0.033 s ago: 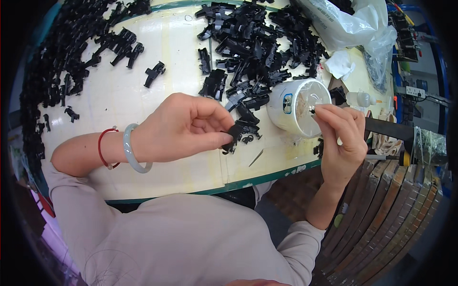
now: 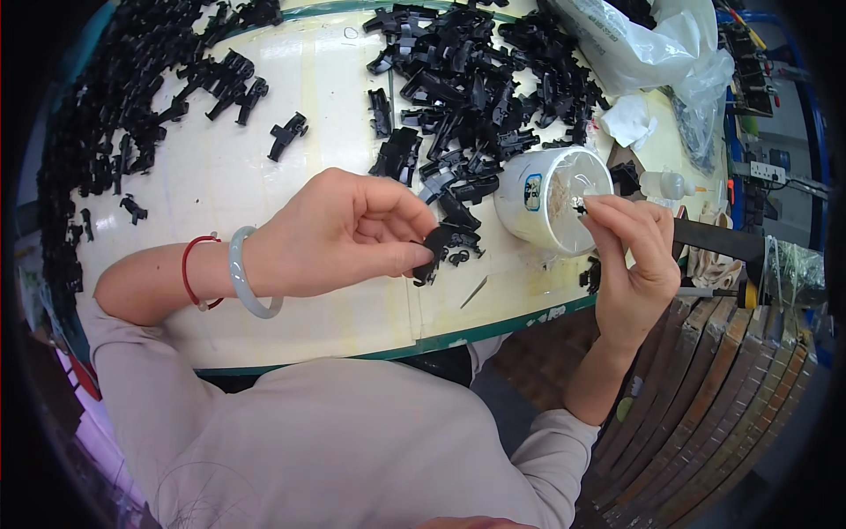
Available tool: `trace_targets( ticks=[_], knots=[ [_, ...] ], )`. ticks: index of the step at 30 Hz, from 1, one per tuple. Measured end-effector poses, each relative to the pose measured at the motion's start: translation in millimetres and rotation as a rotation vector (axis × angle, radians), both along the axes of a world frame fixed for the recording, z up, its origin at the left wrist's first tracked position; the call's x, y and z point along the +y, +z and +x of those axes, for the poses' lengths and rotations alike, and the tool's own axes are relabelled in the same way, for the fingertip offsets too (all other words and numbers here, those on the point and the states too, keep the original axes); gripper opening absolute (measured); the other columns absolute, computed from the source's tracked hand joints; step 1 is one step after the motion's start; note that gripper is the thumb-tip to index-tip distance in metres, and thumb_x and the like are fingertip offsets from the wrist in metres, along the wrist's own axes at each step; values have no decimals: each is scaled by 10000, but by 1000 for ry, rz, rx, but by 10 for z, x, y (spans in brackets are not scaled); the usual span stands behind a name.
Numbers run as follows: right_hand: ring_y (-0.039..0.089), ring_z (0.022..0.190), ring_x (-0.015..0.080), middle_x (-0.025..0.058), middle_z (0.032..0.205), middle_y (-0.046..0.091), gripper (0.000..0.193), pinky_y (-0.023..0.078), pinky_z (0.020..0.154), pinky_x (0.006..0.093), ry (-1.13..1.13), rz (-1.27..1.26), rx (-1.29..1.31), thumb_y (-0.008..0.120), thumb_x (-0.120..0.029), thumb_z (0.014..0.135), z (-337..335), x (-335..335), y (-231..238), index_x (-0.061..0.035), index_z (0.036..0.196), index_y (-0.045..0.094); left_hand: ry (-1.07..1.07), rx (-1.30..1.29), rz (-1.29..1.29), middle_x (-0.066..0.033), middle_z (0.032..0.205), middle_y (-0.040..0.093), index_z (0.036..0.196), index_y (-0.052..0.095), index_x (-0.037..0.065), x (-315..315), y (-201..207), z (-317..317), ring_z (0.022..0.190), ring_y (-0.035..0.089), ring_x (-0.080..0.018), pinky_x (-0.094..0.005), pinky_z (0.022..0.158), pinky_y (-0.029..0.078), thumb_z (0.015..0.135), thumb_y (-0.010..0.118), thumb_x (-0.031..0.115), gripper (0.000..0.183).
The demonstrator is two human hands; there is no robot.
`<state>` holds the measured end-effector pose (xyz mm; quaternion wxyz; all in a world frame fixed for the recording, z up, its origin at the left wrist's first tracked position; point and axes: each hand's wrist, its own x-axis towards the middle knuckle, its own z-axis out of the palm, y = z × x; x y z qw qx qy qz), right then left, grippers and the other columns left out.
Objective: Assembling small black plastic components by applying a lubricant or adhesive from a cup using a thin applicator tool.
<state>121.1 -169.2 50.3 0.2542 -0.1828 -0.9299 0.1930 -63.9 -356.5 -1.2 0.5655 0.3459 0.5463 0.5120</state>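
Note:
My left hand [image 2: 344, 238] is closed with thumb and fingers on a black plastic part [image 2: 454, 240] low over the table. Small ring-like black bits [image 2: 459, 257] show at that part's near side. At the mouth of a white round tub [image 2: 520, 198], tipped toward the right, my right hand [image 2: 636, 251] pinches a tiny dark piece [image 2: 580, 210] between thumb and fingertips. The piece is too small to name. Pale, fine contents and clear film show inside the tub. A thin metal pin [image 2: 474, 292] lies on the table between my hands.
Black plastic parts heap up beyond my hands [image 2: 467, 88] and along the left side [image 2: 97, 132]. One loose part [image 2: 287, 137] lies between the heaps. At the far right are a plastic bag [image 2: 652, 44], crumpled white tissue [image 2: 628, 120] and a small bottle [image 2: 667, 184]. A green edge [image 2: 493, 330] borders the table.

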Motion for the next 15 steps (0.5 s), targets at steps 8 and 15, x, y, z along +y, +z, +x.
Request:
trace_targets(
  ticks=[8,15],
  knots=[
    [541,791,168,68,843,676,181,426,724,253,-51,-260,116,698,72,687,35,17,-50,5,854,687,58,-442,-57,-97,923,652,1060,571,-33,102,23,43,798,650,-130,-241,708,552,844,615,2,223],
    [543,781,171,74,837,678,196,426,722,254,-2,-270,137,688,101,669,29,-159,14,8,842,680,57,-530,-93,-102,950,650,1053,561,-27,270,81,135,844,653,-151,-247,757,542,871,598,50,201]
  ],
)
